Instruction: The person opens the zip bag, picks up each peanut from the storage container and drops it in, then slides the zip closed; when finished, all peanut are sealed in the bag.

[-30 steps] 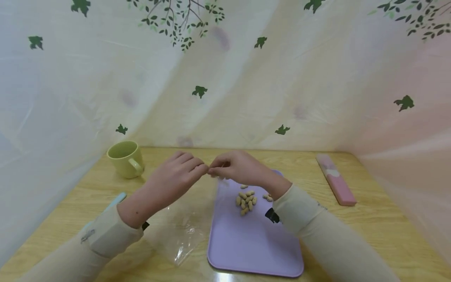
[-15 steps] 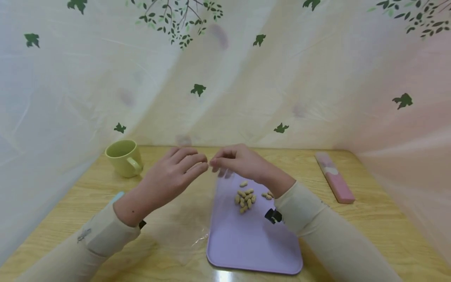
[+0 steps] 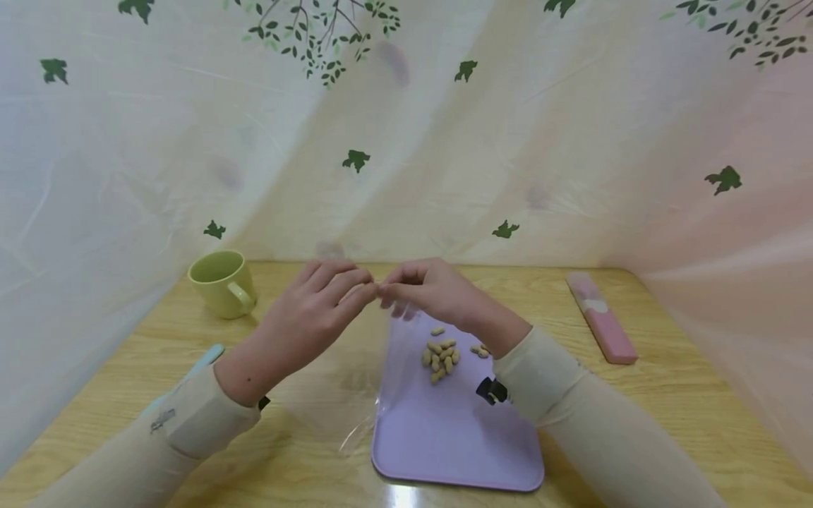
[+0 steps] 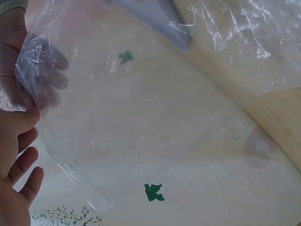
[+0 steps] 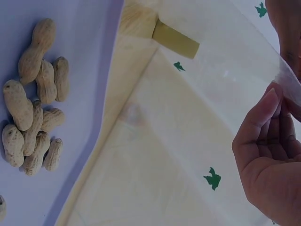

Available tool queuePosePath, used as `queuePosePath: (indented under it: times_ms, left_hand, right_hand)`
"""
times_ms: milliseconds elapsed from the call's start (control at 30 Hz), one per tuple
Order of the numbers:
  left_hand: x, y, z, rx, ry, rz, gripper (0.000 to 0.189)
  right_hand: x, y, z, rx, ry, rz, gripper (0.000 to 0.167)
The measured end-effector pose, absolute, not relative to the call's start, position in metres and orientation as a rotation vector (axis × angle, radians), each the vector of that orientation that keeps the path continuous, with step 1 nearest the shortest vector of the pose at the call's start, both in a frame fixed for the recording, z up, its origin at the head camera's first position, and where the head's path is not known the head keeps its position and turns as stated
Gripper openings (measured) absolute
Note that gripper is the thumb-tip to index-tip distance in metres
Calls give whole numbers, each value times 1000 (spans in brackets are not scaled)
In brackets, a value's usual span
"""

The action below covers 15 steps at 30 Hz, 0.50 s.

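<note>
A clear plastic bag (image 3: pixel 346 381) hangs from my fingertips, its lower part overlapping the left edge of the lilac tray (image 3: pixel 457 444). My left hand (image 3: pixel 320 303) pinches the bag's upper edge; in the left wrist view its other fingers are spread apart. Thumb and forefinger of my right hand (image 3: pixel 438 293) pinch the same edge, right against the left fingertips. The right wrist view shows this right-hand pinch (image 5: pixel 268 150) at the film's edge. Some right-hand fingers show through the film in the left wrist view. Several unshelled peanuts (image 3: pixel 441 356) lie heaped on the tray.
A green mug (image 3: pixel 222 283) stands at the back left of the wooden table (image 3: pixel 635 437). A slim light-blue object (image 3: pixel 206 360) lies partly under the left sleeve. On the right is a long pink box (image 3: pixel 602 317). A patterned curtain (image 3: pixel 413 155) hangs behind the table.
Both hands have risen slightly. Their fingertips parted a little half a second ago and now meet again. The bag's lower end has lifted and moved right, toward the tray.
</note>
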<state>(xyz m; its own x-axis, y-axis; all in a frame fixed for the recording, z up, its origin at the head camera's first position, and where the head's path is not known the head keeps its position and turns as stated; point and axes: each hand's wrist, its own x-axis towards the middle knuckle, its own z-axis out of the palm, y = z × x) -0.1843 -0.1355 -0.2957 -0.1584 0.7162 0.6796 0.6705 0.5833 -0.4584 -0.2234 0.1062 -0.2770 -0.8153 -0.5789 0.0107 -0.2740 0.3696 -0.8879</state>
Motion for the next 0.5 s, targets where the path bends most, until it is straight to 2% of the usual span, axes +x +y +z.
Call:
queuePosePath:
  times_ms: [167, 333, 500]
  left_hand:
    - [-184, -134, -294, -1131, -1830, 63, 29]
    - [-183, -134, -297, -1092, -1844, 162, 15]
    - [-183, -130, -301, -1066, -1869, 188, 14]
  right_hand:
    - [-222, 106, -276, -739, 2343, -1427, 24]
    - [-223, 105, -277, -708, 2361, -1442, 22]
    - [-223, 102, -277, -659, 2397, -1439, 23]
